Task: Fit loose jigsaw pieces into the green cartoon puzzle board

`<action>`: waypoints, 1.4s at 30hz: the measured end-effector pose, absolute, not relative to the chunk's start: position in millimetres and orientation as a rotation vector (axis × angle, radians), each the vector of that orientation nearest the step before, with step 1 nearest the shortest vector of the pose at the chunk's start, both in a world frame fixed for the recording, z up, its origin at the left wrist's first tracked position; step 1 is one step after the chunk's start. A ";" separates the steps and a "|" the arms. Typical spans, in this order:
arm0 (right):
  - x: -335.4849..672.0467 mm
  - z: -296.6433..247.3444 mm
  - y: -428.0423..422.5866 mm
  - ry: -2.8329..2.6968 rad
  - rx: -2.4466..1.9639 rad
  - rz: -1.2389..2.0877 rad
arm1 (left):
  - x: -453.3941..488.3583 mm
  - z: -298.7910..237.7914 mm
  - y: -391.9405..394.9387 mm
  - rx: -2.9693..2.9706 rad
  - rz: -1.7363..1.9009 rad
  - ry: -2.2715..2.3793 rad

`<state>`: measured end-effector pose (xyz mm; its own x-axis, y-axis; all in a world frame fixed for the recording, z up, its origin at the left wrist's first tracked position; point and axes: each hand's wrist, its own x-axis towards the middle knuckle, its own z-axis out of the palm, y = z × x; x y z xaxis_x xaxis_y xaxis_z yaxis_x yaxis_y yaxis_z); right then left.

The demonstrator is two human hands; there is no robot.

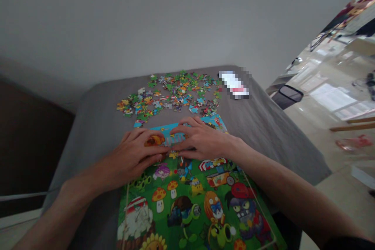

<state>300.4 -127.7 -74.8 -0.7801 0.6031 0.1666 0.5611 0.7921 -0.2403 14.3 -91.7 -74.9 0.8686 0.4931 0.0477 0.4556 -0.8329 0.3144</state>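
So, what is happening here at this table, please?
A person is bent over a colourful cartoon puzzle board that lies on a grey-covered table. The left hand and the right hand both rest flat on the far part of the board, fingertips nearly meeting. Beyond the board, loose pieces lie scattered. A blurred white object sits near the far right corner.

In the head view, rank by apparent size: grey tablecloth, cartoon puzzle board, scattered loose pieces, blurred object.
1. grey tablecloth
2. cartoon puzzle board, enlarged by nearness
3. scattered loose pieces
4. blurred object
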 end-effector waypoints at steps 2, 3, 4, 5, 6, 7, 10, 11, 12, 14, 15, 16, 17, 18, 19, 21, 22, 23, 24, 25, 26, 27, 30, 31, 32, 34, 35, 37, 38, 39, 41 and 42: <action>298.1 -73.2 -129.8 -2.775 -0.876 0.282 | 9.5 -73.5 -85.4 2.737 0.260 0.771; 297.5 -72.4 -130.2 -2.785 -0.861 0.295 | 6.7 -74.0 -81.7 2.739 0.302 0.817; 297.4 -71.3 -130.4 -2.793 -0.847 0.311 | 4.0 -75.3 -77.9 2.744 0.339 0.860; 297.7 -69.7 -130.5 -2.802 -0.834 0.331 | 1.6 -77.0 -74.4 2.749 0.362 0.894; 298.4 -67.4 -130.7 -2.813 -0.823 0.357 | -0.3 -79.0 -71.6 2.756 0.371 0.912; 299.3 -64.5 -131.2 -2.830 -0.811 0.388 | -1.5 -80.9 -69.5 2.763 0.371 0.913; 301.8 -53.1 -134.2 -2.913 -0.775 0.489 | -1.5 -84.5 -67.6 2.771 0.349 0.902; 302.2 -49.5 -135.5 -2.941 -0.762 0.515 | -0.9 -84.9 -68.0 2.771 0.344 0.900; 302.2 -46.6 -136.8 -2.961 -0.748 0.533 | -0.2 -85.0 -68.4 2.768 0.343 0.899; 301.3 -43.5 -138.6 -2.976 -0.721 0.549 | 0.6 -84.8 -68.9 2.764 0.349 0.904; 300.4 -43.4 -139.1 -2.968 -0.725 0.537 | 0.6 -84.7 -69.0 2.767 0.356 0.904; 299.3 -44.0 -139.2 -2.953 -0.743 0.512 | 0.4 -84.6 -68.9 2.772 0.363 0.904; 298.1 -45.0 -139.2 -2.937 -0.768 0.481 | 0.0 -84.4 -68.8 2.776 0.366 0.907; 296.9 -46.0 -139.1 -2.924 -0.791 0.455 | -0.5 -84.1 -68.8 2.780 0.372 0.913; 296.0 -46.8 -139.0 -2.916 -0.803 0.442 | -0.8 -83.7 -68.9 2.781 0.363 0.919; 294.9 -47.0 -139.3 -2.927 -0.779 0.469 | -1.1 -82.8 -69.6 2.785 0.356 0.916; 294.8 -46.4 -139.8 -2.941 -0.756 0.498 | -0.9 -82.3 -70.0 2.788 0.354 0.915; 295.0 -45.6 -140.4 -2.956 -0.738 0.524 | -0.6 -81.9 -70.5 2.792 0.348 0.915; 295.5 -44.8 -141.1 -2.971 -0.727 0.544 | -0.2 -81.5 -70.8 2.796 0.346 0.916; 296.0 -44.3 -141.9 -2.983 -0.717 0.560 | 0.2 -81.3 -71.0 2.796 0.334 0.922; 296.6 -44.1 -142.6 -2.995 -0.708 0.574 | 0.6 -81.3 -71.0 2.797 0.331 0.923; 297.0 -44.4 -143.3 -3.004 -0.700 0.586 | 0.9 -81.4 -70.8 2.796 0.325 0.920; 297.5 -46.8 -145.2 -3.015 -0.691 0.613 | 1.6 -81.7 -70.1 2.797 0.357 0.894; 297.2 -47.5 -145.8 -3.016 -0.691 0.623 | 1.8 -81.6 -70.3 2.794 0.354 0.896; 296.9 -47.8 -146.3 -3.016 -0.688 0.636 | 2.0 -81.2 -70.7 2.788 0.346 0.907; 295.7 -47.4 -147.3 -3.015 -0.673 0.661 | 2.5 -80.1 -72.1 2.773 0.312 0.925; 295.1 -46.9 -147.7 -3.016 -0.666 0.669 | 2.8 -79.4 -72.8 2.767 0.302 0.928; 293.9 -45.8 -148.3 -3.022 -0.656 0.675 | 3.3 -78.1 -74.1 2.755 0.295 0.935; 293.4 -45.3 -148.4 -3.025 -0.654 0.675 | 3.4 -77.7 -74.4 2.751 0.298 0.937; 293.0 -45.0 -148.4 -3.030 -0.659 0.676 | 3.3 -77.6 -74.5 2.749 0.296 0.940; 292.7 -44.7 -148.2 -3.047 -0.668 0.692 | 2.8 -78.0 -74.0 2.749 0.300 0.945; 292.8 -44.6 -147.9 -3.056 -0.678 0.702 | 2.4 -78.5 -73.4 2.753 0.306 0.940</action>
<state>292.8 -147.9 -44.6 -0.9085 0.3878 -0.1555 0.4168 0.8150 -0.4025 2.4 -73.4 -78.5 0.7744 0.6202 0.1254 0.5752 -0.7726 0.2688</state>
